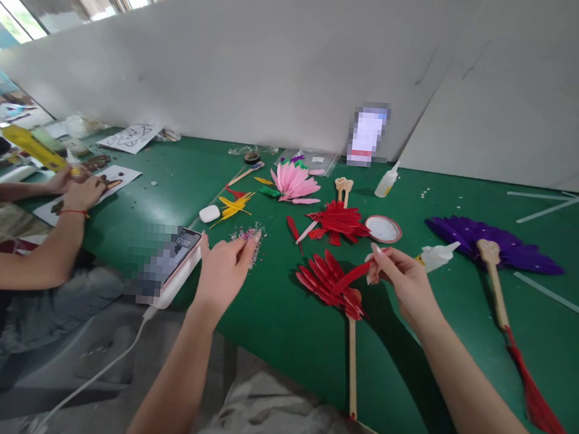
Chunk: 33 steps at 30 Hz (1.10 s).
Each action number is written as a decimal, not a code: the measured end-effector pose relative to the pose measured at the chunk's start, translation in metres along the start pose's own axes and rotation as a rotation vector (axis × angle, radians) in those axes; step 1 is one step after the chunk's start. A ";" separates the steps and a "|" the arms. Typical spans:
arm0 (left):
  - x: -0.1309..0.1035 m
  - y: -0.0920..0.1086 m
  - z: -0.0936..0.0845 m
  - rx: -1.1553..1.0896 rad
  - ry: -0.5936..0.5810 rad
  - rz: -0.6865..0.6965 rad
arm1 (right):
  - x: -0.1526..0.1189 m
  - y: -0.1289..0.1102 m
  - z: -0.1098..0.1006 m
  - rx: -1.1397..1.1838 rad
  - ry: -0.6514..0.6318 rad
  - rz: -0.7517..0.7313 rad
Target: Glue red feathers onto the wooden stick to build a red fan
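My right hand (400, 276) pinches a red feather (352, 277) between thumb and fingertips. The feather reaches over a fan of red feathers (322, 280) with a wooden handle (352, 369), lying at the table's front edge. My left hand (224, 269) is palm down with fingers apart, close to a small pile of pink and silvery bits (254, 235). One of its fingertips is at the edge of a phone (179, 255) plugged into a white cable. More red feathers (339, 221) lie behind the fan, near a round dish of white stuff (383, 228).
A purple feather fan (497, 247) with a red tassel lies on the right. Glue bottles (387, 181), pink feathers (297, 181), yellow feathers (235, 206) and a white case (209, 213) are about the green table (260, 328). At left, another person's hands (84, 191) work over paper.
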<state>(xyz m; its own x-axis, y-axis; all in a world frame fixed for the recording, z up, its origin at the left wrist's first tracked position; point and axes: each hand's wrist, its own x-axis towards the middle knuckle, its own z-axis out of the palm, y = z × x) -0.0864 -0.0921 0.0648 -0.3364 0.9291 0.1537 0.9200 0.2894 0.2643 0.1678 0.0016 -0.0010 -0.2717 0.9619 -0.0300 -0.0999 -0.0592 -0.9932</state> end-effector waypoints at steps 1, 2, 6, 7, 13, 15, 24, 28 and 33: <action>-0.002 -0.004 0.000 -0.051 -0.041 0.009 | 0.000 0.001 0.001 0.001 -0.009 0.000; -0.005 -0.005 0.001 -0.130 -0.085 0.030 | 0.000 0.002 0.001 0.004 -0.016 0.000; -0.013 0.020 0.013 -0.479 -0.218 0.166 | -0.002 0.003 0.007 0.044 -0.021 -0.009; -0.011 0.030 0.017 -0.540 -0.250 0.198 | -0.003 0.002 0.008 0.057 -0.016 -0.010; 0.033 0.075 0.036 -0.869 -0.714 0.347 | -0.006 -0.004 0.014 0.150 0.075 -0.033; 0.047 0.084 0.042 -0.909 -0.896 0.366 | -0.004 -0.006 0.013 0.163 0.109 -0.068; 0.050 0.091 0.063 -1.136 -1.039 0.240 | 0.000 -0.014 0.008 0.058 0.129 -0.155; 0.043 0.087 0.064 -1.201 -1.102 0.190 | -0.003 -0.016 0.009 -0.017 0.098 -0.168; 0.040 0.088 0.069 -1.318 -1.231 0.125 | -0.006 -0.016 0.008 -0.027 0.058 -0.172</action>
<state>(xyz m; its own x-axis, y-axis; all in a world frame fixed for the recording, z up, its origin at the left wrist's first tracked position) -0.0048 -0.0137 0.0288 0.6045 0.7266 -0.3265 -0.0268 0.4282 0.9033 0.1634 -0.0053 0.0161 -0.1974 0.9710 0.1353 -0.1140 0.1143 -0.9869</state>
